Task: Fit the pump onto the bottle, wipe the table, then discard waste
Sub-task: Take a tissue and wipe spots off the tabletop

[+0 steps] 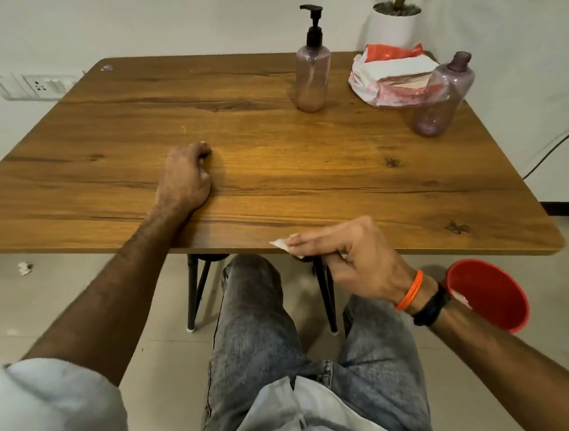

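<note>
A tinted bottle (312,75) with a black pump (313,21) fitted on top stands upright at the far middle of the wooden table (272,155). A second tinted bottle (441,98) without a pump stands at the right. My left hand (186,176) rests on the table near its front edge, fingers loosely curled, holding nothing. Just off the front edge, my right hand (346,256) pinches a crumpled white tissue (281,243). A red bin (489,293) sits on the floor, right of my right wrist.
A red and white pack of tissues (384,73) lies at the far right of the table, a white plant pot (394,24) behind it. A scrap of paper (25,268) lies on the floor at left. My knees are under the table's front edge.
</note>
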`<control>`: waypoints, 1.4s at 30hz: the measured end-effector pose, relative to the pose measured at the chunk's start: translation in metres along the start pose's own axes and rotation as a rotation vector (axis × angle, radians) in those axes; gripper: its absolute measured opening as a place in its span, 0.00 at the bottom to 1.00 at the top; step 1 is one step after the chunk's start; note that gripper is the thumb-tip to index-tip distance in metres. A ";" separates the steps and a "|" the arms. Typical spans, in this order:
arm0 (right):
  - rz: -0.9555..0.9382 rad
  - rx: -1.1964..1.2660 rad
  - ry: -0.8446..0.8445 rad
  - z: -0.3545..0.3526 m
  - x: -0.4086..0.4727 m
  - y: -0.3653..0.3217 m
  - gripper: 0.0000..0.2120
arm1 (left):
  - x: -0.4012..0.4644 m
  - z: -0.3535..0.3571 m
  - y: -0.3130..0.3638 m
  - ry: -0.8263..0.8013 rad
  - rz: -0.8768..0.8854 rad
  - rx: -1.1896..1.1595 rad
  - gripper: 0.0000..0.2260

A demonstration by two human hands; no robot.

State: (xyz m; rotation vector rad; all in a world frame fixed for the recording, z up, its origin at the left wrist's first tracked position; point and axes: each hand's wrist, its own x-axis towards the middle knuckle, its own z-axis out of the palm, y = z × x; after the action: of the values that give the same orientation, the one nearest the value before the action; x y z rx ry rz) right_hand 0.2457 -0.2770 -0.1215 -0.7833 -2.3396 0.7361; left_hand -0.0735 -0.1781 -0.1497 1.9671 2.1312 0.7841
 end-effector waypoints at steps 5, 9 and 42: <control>0.289 0.089 0.198 -0.021 0.046 0.021 0.22 | -0.002 -0.002 0.004 0.022 0.002 -0.014 0.17; 0.451 0.025 0.291 -0.024 0.095 0.046 0.19 | -0.004 -0.002 0.003 0.021 0.021 -0.032 0.17; 0.179 -0.348 -0.149 0.012 0.183 0.067 0.26 | -0.002 0.005 0.004 0.095 0.053 -0.001 0.17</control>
State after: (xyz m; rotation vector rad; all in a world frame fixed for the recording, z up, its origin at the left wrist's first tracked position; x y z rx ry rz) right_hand 0.1393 -0.1140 -0.1129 -1.1336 -2.5962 0.4762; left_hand -0.0671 -0.1785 -0.1525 2.0327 2.1374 0.9050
